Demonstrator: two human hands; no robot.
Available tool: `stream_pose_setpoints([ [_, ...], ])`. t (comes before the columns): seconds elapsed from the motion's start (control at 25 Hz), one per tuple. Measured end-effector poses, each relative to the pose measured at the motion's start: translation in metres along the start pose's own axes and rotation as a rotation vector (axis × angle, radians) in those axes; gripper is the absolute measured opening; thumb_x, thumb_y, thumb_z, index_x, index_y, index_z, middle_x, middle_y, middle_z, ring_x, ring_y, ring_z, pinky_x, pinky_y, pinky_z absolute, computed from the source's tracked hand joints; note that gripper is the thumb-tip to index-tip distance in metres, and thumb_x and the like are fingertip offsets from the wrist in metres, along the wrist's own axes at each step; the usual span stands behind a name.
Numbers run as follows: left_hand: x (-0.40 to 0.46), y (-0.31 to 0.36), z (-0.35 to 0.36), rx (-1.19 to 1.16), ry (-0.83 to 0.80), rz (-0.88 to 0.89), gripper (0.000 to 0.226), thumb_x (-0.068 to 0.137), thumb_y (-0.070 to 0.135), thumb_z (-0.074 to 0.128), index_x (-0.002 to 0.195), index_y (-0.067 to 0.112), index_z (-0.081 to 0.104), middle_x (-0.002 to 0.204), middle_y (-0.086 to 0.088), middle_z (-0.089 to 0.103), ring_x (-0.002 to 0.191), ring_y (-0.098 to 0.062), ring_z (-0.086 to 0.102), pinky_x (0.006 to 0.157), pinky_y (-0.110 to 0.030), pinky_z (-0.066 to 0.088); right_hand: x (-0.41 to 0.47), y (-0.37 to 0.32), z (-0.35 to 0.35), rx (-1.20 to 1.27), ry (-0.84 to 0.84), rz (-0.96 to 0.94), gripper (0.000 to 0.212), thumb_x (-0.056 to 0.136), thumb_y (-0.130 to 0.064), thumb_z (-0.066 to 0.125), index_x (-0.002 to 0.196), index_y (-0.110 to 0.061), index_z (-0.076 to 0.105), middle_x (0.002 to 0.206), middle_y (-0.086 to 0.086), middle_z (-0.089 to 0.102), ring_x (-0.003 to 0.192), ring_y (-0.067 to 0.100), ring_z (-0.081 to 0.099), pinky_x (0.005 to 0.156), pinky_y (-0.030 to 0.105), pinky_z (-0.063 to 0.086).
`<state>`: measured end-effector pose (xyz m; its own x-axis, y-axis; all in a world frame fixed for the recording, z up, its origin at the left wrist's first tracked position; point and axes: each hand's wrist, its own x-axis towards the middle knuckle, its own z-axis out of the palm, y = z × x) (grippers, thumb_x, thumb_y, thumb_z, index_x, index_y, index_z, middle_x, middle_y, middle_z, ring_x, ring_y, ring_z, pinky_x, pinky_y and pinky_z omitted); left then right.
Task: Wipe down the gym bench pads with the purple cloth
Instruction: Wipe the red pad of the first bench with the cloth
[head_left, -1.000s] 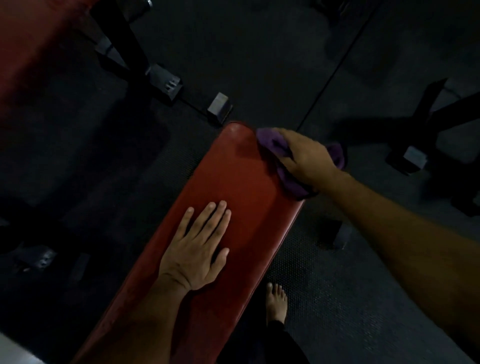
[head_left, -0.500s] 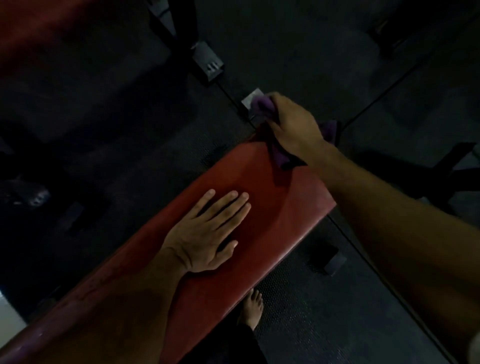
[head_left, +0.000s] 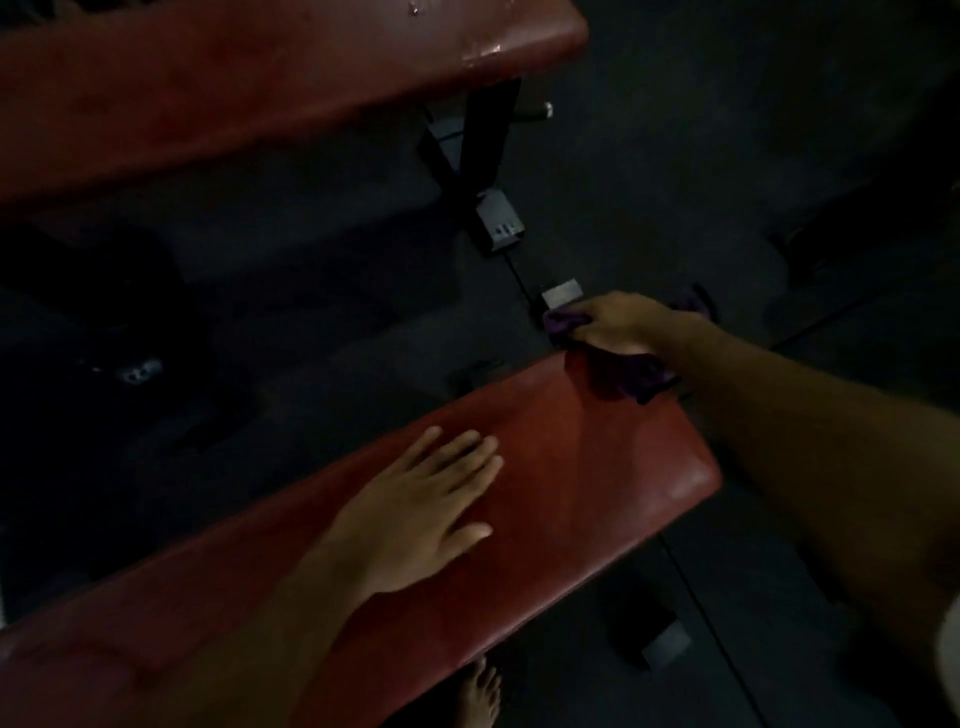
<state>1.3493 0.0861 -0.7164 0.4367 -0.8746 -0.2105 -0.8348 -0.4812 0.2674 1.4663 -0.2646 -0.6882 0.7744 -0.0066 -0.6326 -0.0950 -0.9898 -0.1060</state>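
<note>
While left hand flattens, right hand clutches cloth.

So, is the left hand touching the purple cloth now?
Apart. The head view shows the left hand lying flat mid-pad on the near red bench pad, with bare red pad between it and the purple cloth at the far corner.

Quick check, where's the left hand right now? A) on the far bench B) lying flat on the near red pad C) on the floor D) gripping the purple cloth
B: the left hand lies flat with straight fingers on the near red pad, while the right hand grips the purple cloth at the pad's far corner.
</note>
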Motion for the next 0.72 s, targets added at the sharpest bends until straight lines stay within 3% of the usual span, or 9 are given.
stream_pose_setpoints([
  [0.08,-0.049,-0.012,0.009,0.059,0.042,-0.029,0.070,0.107,0.059,0.020,0.164,0.022,0.004,0.172,0.004,-0.001,0.158,-0.014,-0.002,0.126,-0.044,0.002,-0.005,-0.028,0.009,-0.103,0.001,-0.027,0.044,0.095,-0.047,0.045,0.139,-0.043,0.049,0.138,0.008,0.058,0.122,0.032,0.056,0.095,0.038,0.047],
  [0.2,-0.065,-0.020,0.024,0.078,0.037,-0.056,0.071,0.106,0.055,0.029,0.165,0.020,0.009,0.172,0.002,0.002,0.159,-0.016,0.002,0.126,-0.045,0.005,-0.021,-0.079,0.030,-0.282,0.150,-0.164,0.032,0.095,-0.042,0.042,0.120,-0.029,0.056,0.117,0.009,0.067,0.108,0.030,0.063,0.083,0.038,0.046],
  [0.28,-0.056,-0.020,0.020,0.082,0.042,-0.031,0.071,0.105,0.052,0.033,0.164,0.017,0.015,0.172,-0.001,0.009,0.159,-0.018,0.006,0.127,-0.046,0.008,-0.031,-0.137,0.049,-0.208,0.166,-0.284,0.027,0.095,-0.043,0.042,0.110,-0.024,0.054,0.110,0.008,0.068,0.102,0.030,0.063,0.083,0.041,0.042],
  [0.4,-0.063,-0.022,0.027,0.069,0.084,-0.020,0.070,0.104,0.052,0.036,0.161,0.013,0.023,0.168,-0.006,0.025,0.157,-0.021,0.016,0.126,-0.046,0.015,-0.042,-0.208,0.069,-0.148,0.107,-0.430,0.034,0.095,-0.047,0.040,0.116,-0.024,0.053,0.108,0.005,0.065,0.099,0.028,0.061,0.089,0.046,0.040],
  [0.48,-0.062,-0.022,0.027,0.056,0.109,-0.035,0.071,0.103,0.051,0.039,0.161,0.013,0.025,0.168,-0.006,0.024,0.157,-0.020,0.016,0.126,-0.046,0.018,-0.044,-0.199,0.067,-0.155,0.159,-0.528,0.036,0.094,-0.047,0.043,0.121,-0.025,0.052,0.109,0.002,0.066,0.099,0.027,0.061,0.088,0.044,0.043],
  [0.56,-0.063,-0.020,0.027,0.045,0.109,-0.038,0.072,0.103,0.050,0.040,0.162,0.014,0.023,0.170,-0.004,0.018,0.158,-0.018,0.014,0.126,-0.046,0.018,-0.040,-0.152,0.055,-0.211,0.199,-0.505,0.035,0.092,-0.045,0.049,0.121,-0.026,0.053,0.109,0.002,0.068,0.098,0.028,0.062,0.085,0.041,0.045],
  [0.72,-0.063,-0.023,0.027,0.060,0.110,-0.030,0.071,0.103,0.049,0.035,0.163,0.015,0.019,0.172,-0.002,0.012,0.158,-0.016,0.010,0.127,-0.045,0.014,-0.019,-0.045,0.013,-0.310,0.153,-0.138,0.041,0.097,-0.042,0.046,0.135,-0.028,0.051,0.117,0.015,0.067,0.104,0.035,0.063,0.079,0.038,0.046],
])
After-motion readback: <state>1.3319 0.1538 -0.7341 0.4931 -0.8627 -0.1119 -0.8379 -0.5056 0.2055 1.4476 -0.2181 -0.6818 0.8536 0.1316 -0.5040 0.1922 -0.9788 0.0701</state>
